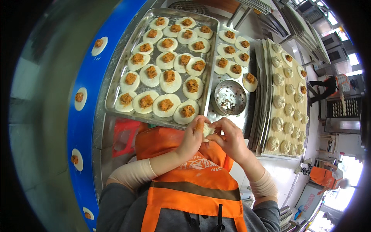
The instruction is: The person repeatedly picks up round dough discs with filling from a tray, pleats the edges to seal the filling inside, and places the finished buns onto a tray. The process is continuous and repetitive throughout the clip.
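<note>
A partly gathered dough bun (207, 132) sits between my two hands, just off the near edge of the metal tray. My left hand (192, 139) cups it from the left, with an orange smear on the thumb. The fingers of my right hand (229, 138) pinch the dough's edge from the other side. Right ahead, the rectangular metal tray (175, 121) holds rows of flat dough rounds (165, 105), each topped with a lump of orange-brown filling. Beyond my right hand stands a round steel bowl (230, 97) with scraps of filling on its inner surface.
More filled rounds (229, 50) lie on the metal table beside the tray. To the right, pleated buns (277, 124) rest on a stack of lined trays (271, 87). A blue conveyor belt (84, 127) with spaced filled rounds runs along the left. Two people (324, 177) are farther right.
</note>
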Action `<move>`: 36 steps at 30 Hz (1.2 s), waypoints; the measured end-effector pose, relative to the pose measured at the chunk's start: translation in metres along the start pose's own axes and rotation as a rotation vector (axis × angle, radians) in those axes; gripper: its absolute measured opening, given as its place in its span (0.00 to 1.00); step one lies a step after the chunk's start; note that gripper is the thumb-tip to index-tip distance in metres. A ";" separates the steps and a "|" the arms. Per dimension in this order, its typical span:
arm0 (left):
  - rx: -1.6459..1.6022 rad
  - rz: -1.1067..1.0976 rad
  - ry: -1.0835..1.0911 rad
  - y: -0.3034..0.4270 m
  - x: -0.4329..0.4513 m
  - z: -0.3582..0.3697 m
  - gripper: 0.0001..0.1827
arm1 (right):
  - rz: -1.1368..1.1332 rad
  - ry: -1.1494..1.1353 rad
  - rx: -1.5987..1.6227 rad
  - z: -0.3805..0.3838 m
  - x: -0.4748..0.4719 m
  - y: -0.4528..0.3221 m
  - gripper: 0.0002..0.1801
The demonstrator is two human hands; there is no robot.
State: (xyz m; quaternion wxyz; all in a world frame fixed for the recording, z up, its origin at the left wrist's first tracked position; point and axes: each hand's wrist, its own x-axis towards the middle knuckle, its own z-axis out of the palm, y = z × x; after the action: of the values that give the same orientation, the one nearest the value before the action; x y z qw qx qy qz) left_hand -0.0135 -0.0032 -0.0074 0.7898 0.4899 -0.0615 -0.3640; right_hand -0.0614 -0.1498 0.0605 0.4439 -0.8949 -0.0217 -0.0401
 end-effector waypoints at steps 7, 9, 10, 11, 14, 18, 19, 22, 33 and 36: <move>-0.172 -0.092 0.003 -0.017 0.002 0.011 0.24 | -0.186 -0.045 -0.179 -0.005 -0.010 0.012 0.10; -0.079 -0.130 0.008 -0.024 0.008 0.008 0.23 | -0.134 -0.078 -0.142 -0.010 -0.008 0.012 0.11; -0.113 -0.142 0.019 -0.025 0.010 0.007 0.23 | -0.054 -0.079 -0.071 -0.015 -0.005 0.013 0.12; -0.147 -0.152 0.030 -0.025 0.012 0.005 0.22 | 0.026 -0.080 0.000 -0.020 0.001 0.016 0.12; -0.240 -0.168 0.009 -0.019 0.009 0.005 0.21 | 0.121 -0.004 -0.525 -0.050 0.033 0.076 0.12; -0.251 -0.200 -0.037 -0.016 0.005 0.007 0.21 | 0.085 -0.331 -0.990 -0.059 0.047 0.125 0.08; -0.250 -0.201 -0.039 -0.018 0.005 0.006 0.21 | 0.116 -0.409 -1.038 -0.058 0.049 0.128 0.08; -0.243 -0.214 0.005 -0.023 0.009 0.004 0.22 | 0.085 -0.400 -1.061 -0.053 0.052 0.144 0.05; -0.268 -0.149 -0.021 0.003 0.037 0.021 0.23 | 0.303 -0.051 -0.135 -0.081 0.053 0.107 0.04; -0.277 -0.080 -0.062 0.008 0.050 0.029 0.25 | 0.401 -0.005 0.413 -0.087 0.047 0.084 0.06</move>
State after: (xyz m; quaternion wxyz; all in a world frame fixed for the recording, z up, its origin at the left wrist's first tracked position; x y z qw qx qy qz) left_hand 0.0133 -0.0539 0.0010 0.8323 0.3669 -0.0156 -0.4153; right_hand -0.0131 -0.2696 0.0504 0.6156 -0.7723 0.1467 0.0559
